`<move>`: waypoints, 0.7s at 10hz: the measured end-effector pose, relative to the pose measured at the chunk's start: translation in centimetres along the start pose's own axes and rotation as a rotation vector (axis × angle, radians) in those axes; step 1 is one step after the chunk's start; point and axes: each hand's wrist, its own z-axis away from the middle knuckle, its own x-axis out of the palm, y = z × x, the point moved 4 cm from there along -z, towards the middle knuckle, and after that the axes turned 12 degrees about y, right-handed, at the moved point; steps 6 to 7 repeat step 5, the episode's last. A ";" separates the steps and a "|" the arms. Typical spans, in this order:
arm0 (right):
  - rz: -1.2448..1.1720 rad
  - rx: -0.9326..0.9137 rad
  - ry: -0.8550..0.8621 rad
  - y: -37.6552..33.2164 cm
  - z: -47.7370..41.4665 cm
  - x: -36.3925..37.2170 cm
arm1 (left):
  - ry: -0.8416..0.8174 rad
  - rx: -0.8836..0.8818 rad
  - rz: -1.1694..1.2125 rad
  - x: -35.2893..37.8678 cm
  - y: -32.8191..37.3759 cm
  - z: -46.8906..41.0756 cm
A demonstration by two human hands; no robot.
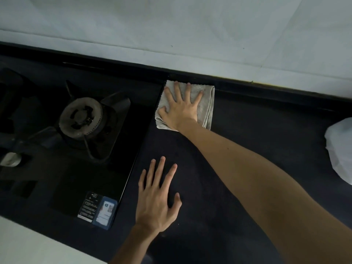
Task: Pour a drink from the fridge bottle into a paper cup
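Note:
No bottle or paper cup shows in the head view. My right hand [181,107] lies flat with fingers spread on a folded grey cloth [206,103] at the back of the dark countertop [238,168], beside the stove's right edge. The thumb presses into the cloth's left side. My left hand [159,195] rests palm down on the bare countertop nearer to me, fingers apart, holding nothing.
A black gas stove [80,168] with a round burner [82,116] fills the left side; stickers [98,209] sit at its front right corner. A white plastic bag [341,149] lies at the right edge. A pale wall [190,35] rises behind the counter.

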 end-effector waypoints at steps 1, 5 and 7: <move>-0.007 -0.007 -0.019 -0.2 0.3 -0.2 | 0.012 0.000 0.013 -0.1 -0.1 0.1; -0.060 -0.023 -0.031 7.2 12.1 -5.3 | 0.043 0.002 0.002 -0.9 0.6 0.2; -0.060 -0.023 -0.031 7.2 12.1 -5.3 | 0.043 0.002 0.002 -0.9 0.6 0.2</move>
